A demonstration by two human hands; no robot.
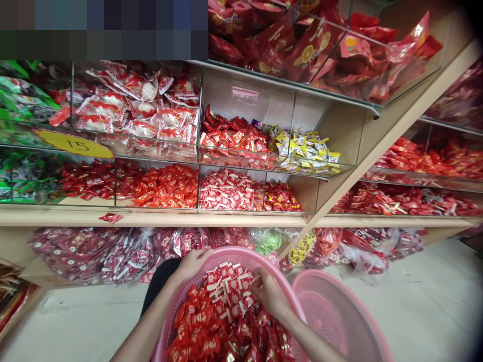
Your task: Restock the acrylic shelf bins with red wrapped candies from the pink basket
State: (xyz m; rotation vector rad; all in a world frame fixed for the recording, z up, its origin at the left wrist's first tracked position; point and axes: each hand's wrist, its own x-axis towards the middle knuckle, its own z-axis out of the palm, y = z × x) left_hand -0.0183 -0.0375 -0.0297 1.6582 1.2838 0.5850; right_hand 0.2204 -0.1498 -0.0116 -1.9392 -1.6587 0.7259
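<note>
My left hand [193, 264] grips the upper left rim of a pink basket [298, 297], its fingers partly hidden by the rim. Inside the basket, my right hand [268, 292] has curled fingers at the right edge of the red-and-white wrapped candies [230, 285]; anything between those fingers is too small to make out. Orange-red packets [196, 322] lie at the basket's left, and dark red shiny packets [264, 332] fill its lower right part.
A second pink basin [324, 311] stands on the floor at the right. Ahead are shelves [226, 219] with clear dividers and wrapped candies. One red packet [110, 217] lies on the shelf ledge. Bulging plastic bags [128, 256] sit underneath. A yellow tag [74, 144] reads 15.
</note>
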